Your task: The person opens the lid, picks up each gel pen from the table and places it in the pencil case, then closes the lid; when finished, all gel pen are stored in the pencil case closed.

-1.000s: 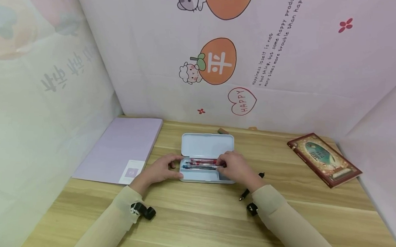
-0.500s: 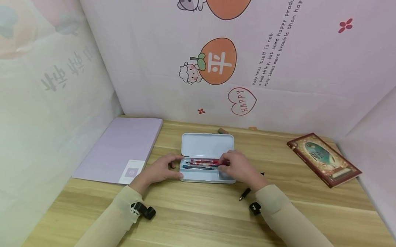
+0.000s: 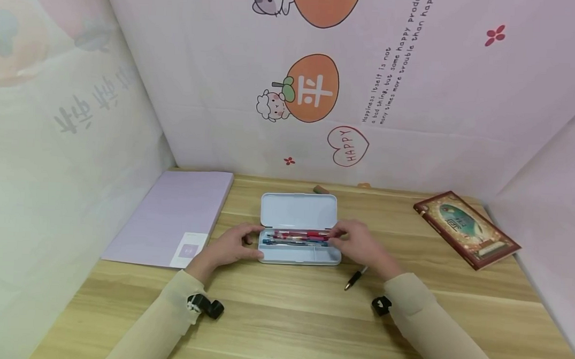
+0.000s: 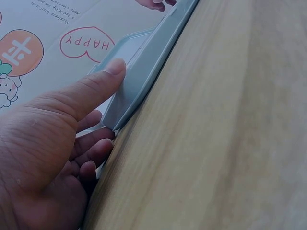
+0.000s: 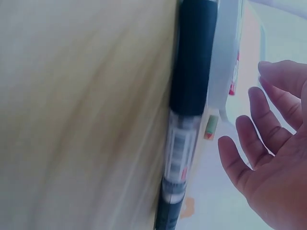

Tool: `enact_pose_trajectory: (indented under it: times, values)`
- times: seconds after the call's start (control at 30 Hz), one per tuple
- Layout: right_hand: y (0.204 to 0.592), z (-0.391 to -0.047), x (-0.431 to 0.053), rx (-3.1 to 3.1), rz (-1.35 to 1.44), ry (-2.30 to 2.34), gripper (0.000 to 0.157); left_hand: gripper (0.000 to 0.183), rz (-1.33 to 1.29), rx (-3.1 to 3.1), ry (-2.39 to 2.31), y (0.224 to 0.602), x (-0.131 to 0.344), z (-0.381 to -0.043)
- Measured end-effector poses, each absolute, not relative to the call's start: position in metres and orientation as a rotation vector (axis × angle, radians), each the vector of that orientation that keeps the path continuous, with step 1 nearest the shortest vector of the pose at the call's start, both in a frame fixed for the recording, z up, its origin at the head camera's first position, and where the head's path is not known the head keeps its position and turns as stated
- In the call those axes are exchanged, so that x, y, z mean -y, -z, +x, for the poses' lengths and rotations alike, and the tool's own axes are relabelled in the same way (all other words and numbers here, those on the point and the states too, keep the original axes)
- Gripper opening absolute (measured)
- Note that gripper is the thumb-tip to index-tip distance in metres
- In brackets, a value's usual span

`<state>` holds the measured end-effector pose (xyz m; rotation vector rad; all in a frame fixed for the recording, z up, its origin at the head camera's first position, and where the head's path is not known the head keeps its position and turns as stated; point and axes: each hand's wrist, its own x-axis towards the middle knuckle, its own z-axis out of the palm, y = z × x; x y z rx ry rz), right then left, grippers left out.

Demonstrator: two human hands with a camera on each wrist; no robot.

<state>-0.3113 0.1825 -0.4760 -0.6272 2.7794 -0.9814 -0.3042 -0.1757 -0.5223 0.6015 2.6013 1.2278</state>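
Note:
A pale blue pencil case [image 3: 286, 255] lies with its lid [image 3: 298, 211] raised at the back. Several red and clear pens [image 3: 294, 237] fill its rear compartment. My left hand [image 3: 230, 244] holds the case's left end, thumb on the front wall and fingers behind, as the left wrist view shows. Over the right end of the case hovers my right hand [image 3: 359, 245]; in the right wrist view its fingers [image 5: 261, 120] are loosely bent with nothing between them. A black-gripped pen [image 3: 354, 280] rests on the table below that hand, partly hidden by the forearm in the head view.
On the left lies a lilac folder-like block [image 3: 170, 212] with a white label. A red-bordered book [image 3: 467, 230] is at the right. Behind the case sits a small eraser-like block [image 3: 321, 190]. Printed cloth walls [image 3: 224, 91] enclose the wooden table [image 3: 281, 318].
My right hand has moved right, away from the pens, uncovering more of their right ends. The left hand stays on the case. The head view has shifted slightly.

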Motion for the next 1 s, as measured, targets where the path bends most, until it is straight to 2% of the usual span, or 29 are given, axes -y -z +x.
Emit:
enact_pose_trajectory:
  times: [0.3, 0.6, 0.83, 1.0]
  values:
    - [0.474, -0.299, -0.22, -2.77, -0.56, 1.007, 0.01, 0.074, 0.603, -2.606, -1.213, 0.524, 0.176, -0.304]
    - [0.483, -0.291, -0.253, -2.761, -0.617, 0.94, 0.003, 0.075, 0.59, -2.586, -1.244, 0.524, 0.178, -0.305]
    - [0.482, -0.284, -0.262, -2.723, -0.686, 0.892, 0.017, 0.075, 0.591, -2.588, -1.236, 0.524, 0.178, -0.305]
    - [0.483, -0.28, -0.267, -2.762, -0.743, 0.796, 0.02, 0.075, 0.601, -2.594, -1.23, 0.526, 0.177, -0.306]
